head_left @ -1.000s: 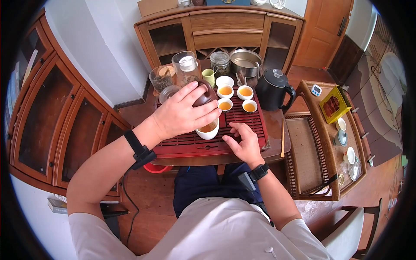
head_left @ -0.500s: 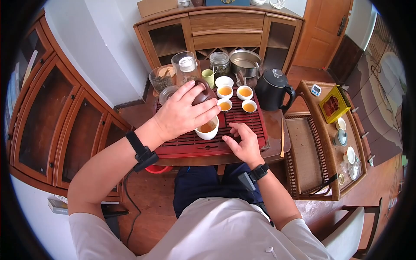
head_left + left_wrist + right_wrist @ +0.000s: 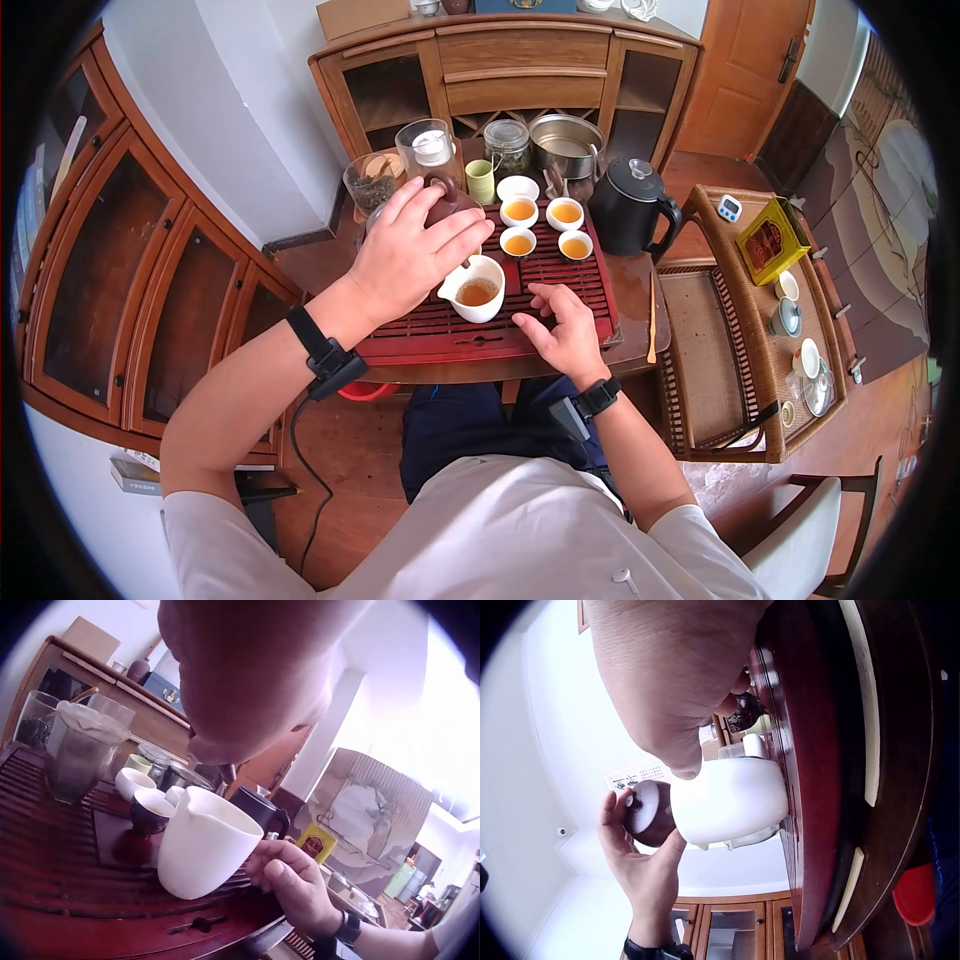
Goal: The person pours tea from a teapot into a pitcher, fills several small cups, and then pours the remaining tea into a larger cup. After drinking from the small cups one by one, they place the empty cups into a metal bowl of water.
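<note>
My left hand (image 3: pixel 415 250) grips a dark brown teapot (image 3: pixel 452 203), its spout just behind the rim of a white pitcher (image 3: pixel 477 292) holding amber liquid. The right wrist view shows the pot (image 3: pixel 654 817) from the side, the left thumb and fingers (image 3: pixel 613 825) around it. My right hand (image 3: pixel 563 328), fingers loosely bent and holding nothing, is right of the pitcher; whether it touches the tray cannot be told. Several small cups of amber tea, one of them a cup (image 3: pixel 575 246) at the right, stand behind on the slatted red tray (image 3: pixel 440 345).
A black kettle (image 3: pixel 632 210) stands right of the tray. Behind it are a metal bowl (image 3: pixel 566 145), a lidded glass jar (image 3: pixel 508 148), a green cup (image 3: pixel 480 180) and glass vessels. A wicker cart (image 3: pixel 760 340) with a yellow packet (image 3: pixel 773 243) is at the right.
My left hand has moved a little left, and the teapot has tipped back from its steeper tilt, uncovering the pitcher's mouth and spout. My right hand has stayed in place.
</note>
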The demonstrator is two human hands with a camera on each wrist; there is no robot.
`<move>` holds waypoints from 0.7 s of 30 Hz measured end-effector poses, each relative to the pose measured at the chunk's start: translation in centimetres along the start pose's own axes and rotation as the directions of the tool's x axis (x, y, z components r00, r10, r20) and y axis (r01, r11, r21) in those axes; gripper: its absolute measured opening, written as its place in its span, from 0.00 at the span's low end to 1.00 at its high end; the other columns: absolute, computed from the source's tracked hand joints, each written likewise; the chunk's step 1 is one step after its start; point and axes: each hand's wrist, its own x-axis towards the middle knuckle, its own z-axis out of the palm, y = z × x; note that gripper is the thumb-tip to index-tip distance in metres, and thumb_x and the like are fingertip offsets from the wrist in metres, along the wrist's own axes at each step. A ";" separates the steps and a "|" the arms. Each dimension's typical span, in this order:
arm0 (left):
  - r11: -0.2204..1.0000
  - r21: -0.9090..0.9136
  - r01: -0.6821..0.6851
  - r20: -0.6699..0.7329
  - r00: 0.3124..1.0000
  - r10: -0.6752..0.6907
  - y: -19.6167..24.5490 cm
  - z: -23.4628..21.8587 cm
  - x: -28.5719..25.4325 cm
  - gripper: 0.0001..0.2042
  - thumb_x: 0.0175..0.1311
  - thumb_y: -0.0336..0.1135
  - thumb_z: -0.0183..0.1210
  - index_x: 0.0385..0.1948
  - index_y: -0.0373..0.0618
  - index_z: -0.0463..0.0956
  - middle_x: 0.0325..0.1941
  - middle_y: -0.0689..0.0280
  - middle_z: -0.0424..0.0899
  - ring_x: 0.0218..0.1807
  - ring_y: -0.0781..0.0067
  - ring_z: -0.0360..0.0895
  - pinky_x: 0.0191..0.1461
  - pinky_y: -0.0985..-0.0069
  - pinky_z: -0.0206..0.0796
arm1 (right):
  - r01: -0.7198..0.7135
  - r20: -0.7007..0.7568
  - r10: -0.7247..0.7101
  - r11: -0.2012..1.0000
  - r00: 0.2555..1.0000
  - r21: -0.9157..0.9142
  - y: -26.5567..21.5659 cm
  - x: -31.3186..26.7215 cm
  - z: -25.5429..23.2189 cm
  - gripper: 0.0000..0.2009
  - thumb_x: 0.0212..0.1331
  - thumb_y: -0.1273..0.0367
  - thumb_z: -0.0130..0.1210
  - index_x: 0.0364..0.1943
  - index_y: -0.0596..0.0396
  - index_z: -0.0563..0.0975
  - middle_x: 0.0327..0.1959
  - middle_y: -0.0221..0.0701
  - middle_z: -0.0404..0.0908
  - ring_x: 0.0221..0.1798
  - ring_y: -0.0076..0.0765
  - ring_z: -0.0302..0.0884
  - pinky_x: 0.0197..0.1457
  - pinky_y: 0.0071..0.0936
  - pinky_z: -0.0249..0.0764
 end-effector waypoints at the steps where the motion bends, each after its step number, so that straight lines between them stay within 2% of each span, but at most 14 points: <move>1: 1.000 -0.007 0.027 0.009 1.000 -0.027 0.0 0.1 -0.2 0.19 0.67 0.35 0.60 0.60 0.55 0.81 0.64 0.73 0.83 0.64 0.51 0.76 0.76 0.46 0.63 | 0.002 -0.001 -0.002 1.000 1.000 -0.003 0.0 0.0 0.0 0.23 0.56 0.62 0.75 0.54 0.57 0.83 0.37 0.33 0.83 0.37 0.37 0.81 0.44 0.35 0.81; 5: 0.998 -0.023 0.054 0.021 0.998 -0.054 0.3 0.0 -0.6 0.23 0.61 0.34 0.66 0.61 0.54 0.80 0.64 0.71 0.83 0.65 0.50 0.75 0.77 0.45 0.62 | -0.007 0.004 0.007 1.000 1.000 0.003 0.0 0.0 0.0 0.23 0.56 0.62 0.75 0.54 0.57 0.83 0.37 0.33 0.83 0.37 0.37 0.81 0.45 0.35 0.81; 7: 0.988 -0.057 0.145 0.040 0.989 -0.143 0.6 -0.2 -0.9 0.30 0.54 0.33 0.72 0.63 0.53 0.78 0.64 0.70 0.83 0.66 0.49 0.74 0.78 0.45 0.60 | -0.010 0.004 0.010 1.000 1.000 0.006 0.0 0.0 0.0 0.23 0.56 0.62 0.75 0.54 0.57 0.83 0.37 0.33 0.83 0.38 0.38 0.81 0.45 0.35 0.82; 8: 0.988 -0.057 0.146 0.040 0.989 -0.143 0.7 -0.2 -1.0 0.30 0.54 0.33 0.72 0.63 0.53 0.78 0.64 0.70 0.83 0.66 0.49 0.74 0.78 0.45 0.60 | -0.010 0.005 0.010 1.000 1.000 0.006 0.0 0.0 0.0 0.23 0.56 0.62 0.75 0.54 0.57 0.83 0.37 0.33 0.83 0.38 0.38 0.81 0.45 0.35 0.82; 11: 0.936 -0.114 0.334 0.020 0.942 -0.334 0.8 -0.2 -1.6 0.36 0.45 0.32 0.77 0.63 0.51 0.76 0.64 0.65 0.83 0.67 0.47 0.74 0.79 0.45 0.58 | -0.004 0.001 0.004 1.000 1.000 0.003 0.0 0.0 0.0 0.23 0.56 0.62 0.75 0.54 0.57 0.83 0.37 0.33 0.83 0.38 0.38 0.81 0.45 0.35 0.82; 12: 0.936 -0.114 0.334 0.020 0.942 -0.334 0.9 -0.3 -1.8 0.36 0.45 0.32 0.77 0.63 0.51 0.76 0.64 0.65 0.83 0.67 0.47 0.74 0.79 0.45 0.58 | -0.003 0.002 0.003 1.000 1.000 0.003 0.0 0.0 0.0 0.23 0.56 0.63 0.75 0.54 0.57 0.83 0.37 0.33 0.83 0.38 0.38 0.82 0.45 0.35 0.82; 14: 0.812 -0.195 0.550 0.058 0.833 -0.550 1.2 -0.6 -2.4 0.39 0.42 0.33 0.79 0.64 0.51 0.75 0.64 0.60 0.83 0.65 0.46 0.75 0.80 0.48 0.57 | -0.002 0.002 0.002 1.000 1.000 0.002 -0.1 0.0 0.0 0.23 0.56 0.63 0.75 0.54 0.57 0.83 0.37 0.33 0.83 0.39 0.38 0.82 0.45 0.35 0.82; 15: 0.759 -0.203 0.619 0.094 0.784 -0.614 1.3 -1.0 -2.5 0.40 0.44 0.31 0.79 0.66 0.47 0.72 0.64 0.57 0.83 0.67 0.51 0.76 0.79 0.55 0.61 | -0.004 0.001 0.004 1.000 1.000 0.007 0.0 0.0 0.0 0.23 0.56 0.63 0.75 0.54 0.57 0.83 0.38 0.33 0.83 0.39 0.38 0.82 0.45 0.35 0.82; 16: 0.760 -0.204 0.617 0.093 0.785 -0.613 1.4 -1.1 -2.9 0.40 0.44 0.31 0.79 0.66 0.47 0.72 0.64 0.57 0.83 0.67 0.51 0.76 0.79 0.55 0.61 | -0.005 0.001 0.005 1.000 1.000 0.012 0.0 0.0 0.0 0.23 0.56 0.63 0.75 0.54 0.57 0.83 0.38 0.34 0.84 0.39 0.38 0.82 0.45 0.35 0.82; 18: 0.460 -0.549 0.698 0.100 0.601 -0.793 1.7 -1.3 -3.8 0.42 0.47 0.28 0.78 0.69 0.43 0.69 0.66 0.57 0.82 0.71 0.60 0.75 0.78 0.61 0.64 | -0.001 -0.004 0.001 1.000 1.000 0.010 0.0 -0.1 0.0 0.23 0.57 0.63 0.75 0.54 0.57 0.83 0.38 0.34 0.84 0.39 0.38 0.82 0.45 0.35 0.82; 19: 0.351 -0.625 0.697 0.141 0.543 -0.828 1.7 -1.7 -4.3 0.43 0.49 0.25 0.77 0.72 0.39 0.66 0.69 0.54 0.79 0.74 0.63 0.72 0.76 0.63 0.66 | 0.005 -0.007 -0.005 1.000 1.000 0.011 0.0 0.0 0.0 0.23 0.57 0.63 0.75 0.54 0.57 0.83 0.38 0.34 0.84 0.39 0.38 0.82 0.45 0.35 0.82; 20: 0.353 -0.623 0.698 0.138 0.541 -0.829 1.7 -1.7 -5.1 0.43 0.49 0.25 0.77 0.72 0.39 0.66 0.69 0.54 0.79 0.74 0.63 0.72 0.76 0.63 0.66 | 0.009 -0.006 -0.009 1.000 1.000 0.013 0.0 0.0 0.1 0.23 0.57 0.63 0.75 0.54 0.57 0.83 0.38 0.34 0.84 0.39 0.38 0.82 0.45 0.35 0.82; 21: 0.303 -0.662 0.685 0.110 0.489 -0.866 1.7 -1.3 -6.2 0.43 0.50 0.25 0.77 0.72 0.38 0.65 0.70 0.52 0.77 0.74 0.61 0.71 0.77 0.63 0.65 | 0.005 -0.004 -0.005 1.000 1.000 0.007 0.0 -0.1 0.1 0.23 0.56 0.63 0.75 0.54 0.57 0.83 0.38 0.34 0.84 0.38 0.38 0.82 0.44 0.34 0.82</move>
